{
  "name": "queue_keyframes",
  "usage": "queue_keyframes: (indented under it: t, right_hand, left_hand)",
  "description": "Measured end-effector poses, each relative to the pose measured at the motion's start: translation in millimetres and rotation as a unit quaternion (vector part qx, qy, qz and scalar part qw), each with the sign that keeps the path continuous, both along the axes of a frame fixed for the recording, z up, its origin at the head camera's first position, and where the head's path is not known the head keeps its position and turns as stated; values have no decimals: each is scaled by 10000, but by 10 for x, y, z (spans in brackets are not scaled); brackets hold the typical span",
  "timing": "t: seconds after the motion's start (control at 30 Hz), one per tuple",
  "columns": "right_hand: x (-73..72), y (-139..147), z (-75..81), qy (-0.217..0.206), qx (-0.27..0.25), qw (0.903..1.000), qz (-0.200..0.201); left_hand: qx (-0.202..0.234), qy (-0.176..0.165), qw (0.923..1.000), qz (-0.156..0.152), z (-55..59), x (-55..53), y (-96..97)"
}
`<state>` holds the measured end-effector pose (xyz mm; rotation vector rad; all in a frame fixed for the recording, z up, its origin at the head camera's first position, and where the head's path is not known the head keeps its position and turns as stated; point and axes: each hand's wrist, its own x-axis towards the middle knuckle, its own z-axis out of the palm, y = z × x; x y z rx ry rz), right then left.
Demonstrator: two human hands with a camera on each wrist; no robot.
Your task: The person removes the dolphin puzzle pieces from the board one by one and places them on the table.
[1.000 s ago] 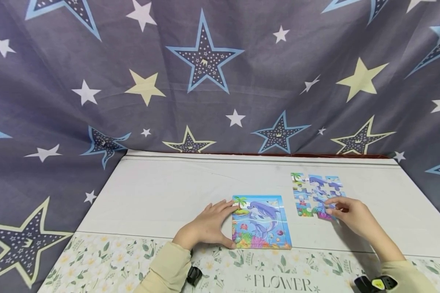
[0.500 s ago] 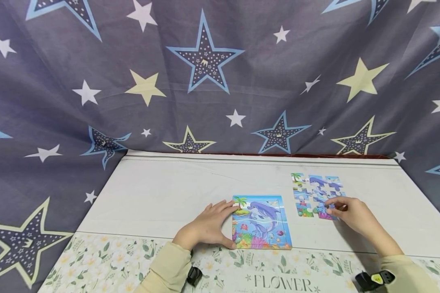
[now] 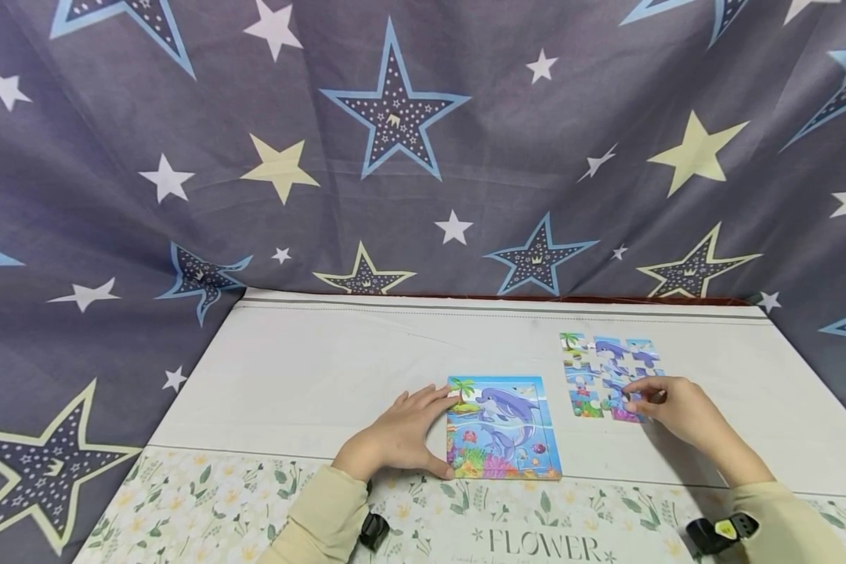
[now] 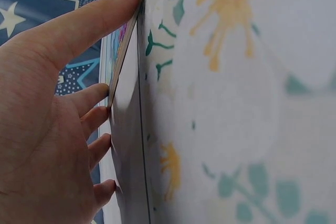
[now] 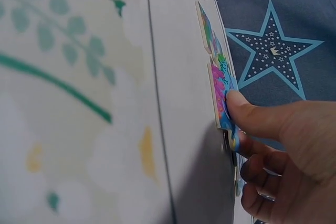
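Note:
A square dolphin picture board (image 3: 504, 427) lies flat on the table. My left hand (image 3: 405, 435) rests along its left side with fingers spread; its thumb (image 4: 123, 3) touches the near left corner in the left wrist view. Further right, several jigsaw pieces (image 3: 609, 348) of a matching dolphin picture lie in rows with gaps between them. At their near right part, my right hand (image 3: 680, 411) pinches a pink and blue jigsaw piece (image 5: 218, 90). The thumb lies on that piece's printed face, and the index finger is at its edge; the other fingers are curled.
The white table cover (image 3: 310, 368) has a floral band (image 3: 218, 501) along the front, with "FLOWER" printed on it. A dark curtain (image 3: 423, 204) with stars hangs behind the table. Black bands (image 3: 374, 531) are worn at both wrists.
My right hand and wrist have shifted very slightly, with the fingertips staying at the same jigsaw piece. The left hand and the picture board have not moved.

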<state>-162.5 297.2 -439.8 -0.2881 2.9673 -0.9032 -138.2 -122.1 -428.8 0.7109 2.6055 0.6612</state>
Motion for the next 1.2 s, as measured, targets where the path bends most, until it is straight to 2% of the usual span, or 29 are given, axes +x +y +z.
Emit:
queue_keyframes:
  t: [0.33,0.73,1.2]
  right_hand:
    - [-5,-7,14,-170,22,9998,-63]
    - [34,-87,42,112,-206,9996,-175]
    - [87,-296,82,303,-546,9980,77]
  left_hand:
    - [42,-64,10000,8,-11,-1,-4]
    - [54,-73,10000,-15,-2,3,-11]
    - [22,-26,10000,-23,-19,-13,-10]
